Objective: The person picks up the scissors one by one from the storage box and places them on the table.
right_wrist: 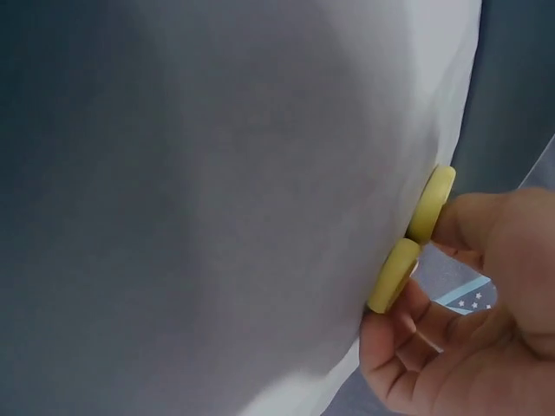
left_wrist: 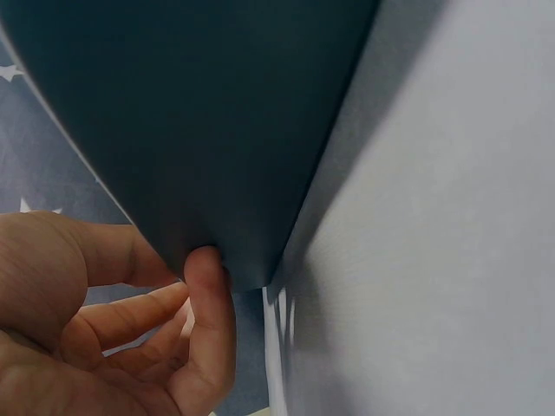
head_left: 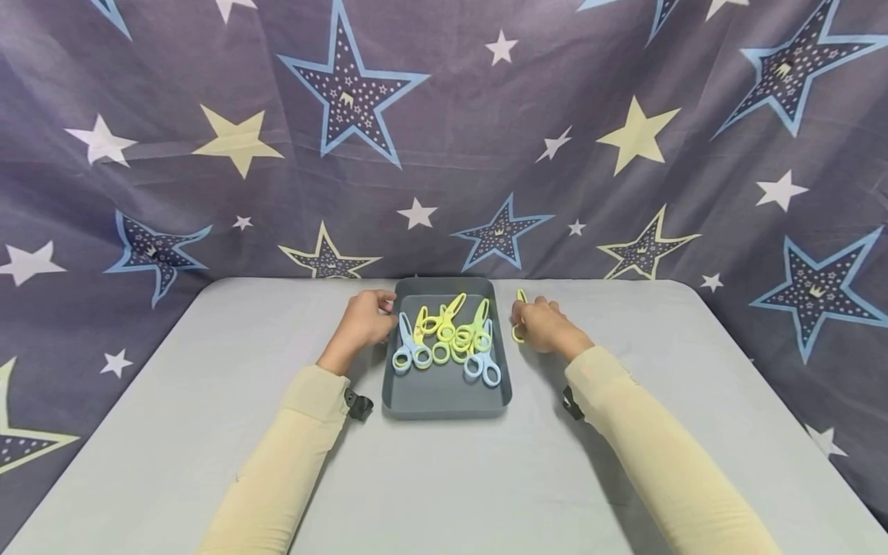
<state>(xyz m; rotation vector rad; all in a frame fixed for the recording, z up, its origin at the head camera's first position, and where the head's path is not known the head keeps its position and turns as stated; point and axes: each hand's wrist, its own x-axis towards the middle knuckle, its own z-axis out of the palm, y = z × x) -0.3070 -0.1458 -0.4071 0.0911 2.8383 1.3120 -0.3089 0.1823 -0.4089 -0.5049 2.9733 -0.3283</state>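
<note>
A dark grey tray [head_left: 444, 397] holds several pairs of plastic scissors, yellow-green ones [head_left: 446, 317] and light blue ones [head_left: 405, 333], lying across each other. My left hand [head_left: 364, 318] grips the tray's left wall near its far end; the left wrist view shows thumb and finger pinching the wall [left_wrist: 208, 130] at its rim. Just right of the tray, my right hand [head_left: 548, 325] holds a yellow pair of scissors [head_left: 520, 295] at table level. In the right wrist view, the handle rings [right_wrist: 431, 205] sit between thumb and fingers; the blades are hidden there.
The tray stands on a table with a pale grey cover [head_left: 451, 486], near the far edge. Behind it hangs a purple-grey cloth [head_left: 451, 162] printed with stars. Each wrist carries a small black camera mount [head_left: 358, 405].
</note>
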